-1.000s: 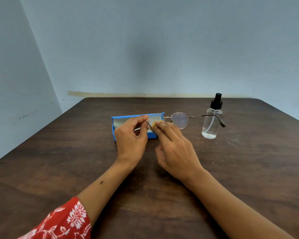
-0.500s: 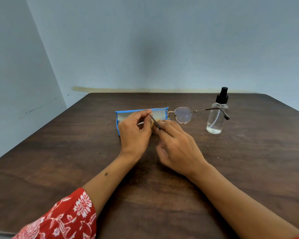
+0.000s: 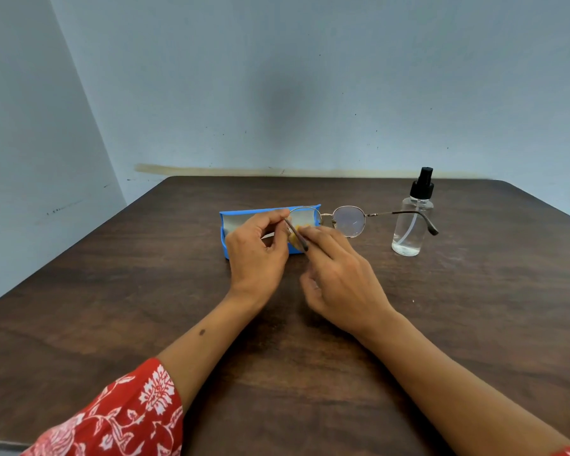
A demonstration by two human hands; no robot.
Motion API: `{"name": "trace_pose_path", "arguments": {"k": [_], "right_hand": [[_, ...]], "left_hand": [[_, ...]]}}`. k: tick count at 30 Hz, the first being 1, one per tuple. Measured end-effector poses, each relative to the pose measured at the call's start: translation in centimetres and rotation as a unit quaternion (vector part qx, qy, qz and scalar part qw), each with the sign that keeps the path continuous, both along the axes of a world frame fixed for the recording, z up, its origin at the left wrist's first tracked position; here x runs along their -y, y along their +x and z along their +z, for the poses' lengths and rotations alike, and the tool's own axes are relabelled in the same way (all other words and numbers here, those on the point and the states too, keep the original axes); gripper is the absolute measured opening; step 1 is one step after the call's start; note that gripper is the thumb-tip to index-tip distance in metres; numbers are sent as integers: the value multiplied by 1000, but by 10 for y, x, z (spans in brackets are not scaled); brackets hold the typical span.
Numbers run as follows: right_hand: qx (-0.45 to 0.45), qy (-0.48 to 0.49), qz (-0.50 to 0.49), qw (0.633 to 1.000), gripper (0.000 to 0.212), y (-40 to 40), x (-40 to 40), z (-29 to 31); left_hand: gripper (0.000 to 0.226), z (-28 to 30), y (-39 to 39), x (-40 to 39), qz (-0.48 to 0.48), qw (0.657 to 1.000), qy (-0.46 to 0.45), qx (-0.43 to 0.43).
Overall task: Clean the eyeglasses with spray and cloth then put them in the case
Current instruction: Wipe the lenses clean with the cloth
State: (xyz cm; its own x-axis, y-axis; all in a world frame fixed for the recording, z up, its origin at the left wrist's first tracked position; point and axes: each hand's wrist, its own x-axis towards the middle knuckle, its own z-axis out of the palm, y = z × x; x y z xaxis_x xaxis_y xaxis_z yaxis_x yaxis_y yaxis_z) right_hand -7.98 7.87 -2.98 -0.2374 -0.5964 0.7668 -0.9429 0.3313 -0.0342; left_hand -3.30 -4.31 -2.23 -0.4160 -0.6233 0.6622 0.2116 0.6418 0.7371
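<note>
Little has shifted since a moment ago: left hand (image 3: 257, 255) still pinches the eyeglasses (image 3: 349, 221) by the hinge above the open blue case (image 3: 232, 222), right hand (image 3: 339, 274) rubbing a yellow cloth (image 3: 293, 236) on the lens, spray bottle (image 3: 412, 222) standing right

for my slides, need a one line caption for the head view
Left hand holds eyeglasses while right hand wipes a lens with a yellow cloth.

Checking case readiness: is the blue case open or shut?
Open. The blue case lies behind the left hand with its lid raised and pale lining showing.
</note>
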Motion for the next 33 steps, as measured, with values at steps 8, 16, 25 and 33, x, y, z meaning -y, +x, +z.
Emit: {"name": "trace_pose_path", "arguments": {"k": [8,16,25,33], "right_hand": [[-15,10,-50,999,49,-4,-2,2],[-32,36,-92,995,47,-10,0,1],[-30,33,-34,998,52,-2,-1,2],[-22,42,-74,996,53,-7,0,2]], "left_hand": [[17,0,-1,-3,1,1000,-12,-8],[18,0,2,-5,-18,999,-34,-9],[18,-1,2,-3,-20,999,-26,-4],[17,0,2,-4,-19,999,-31,1]]}}
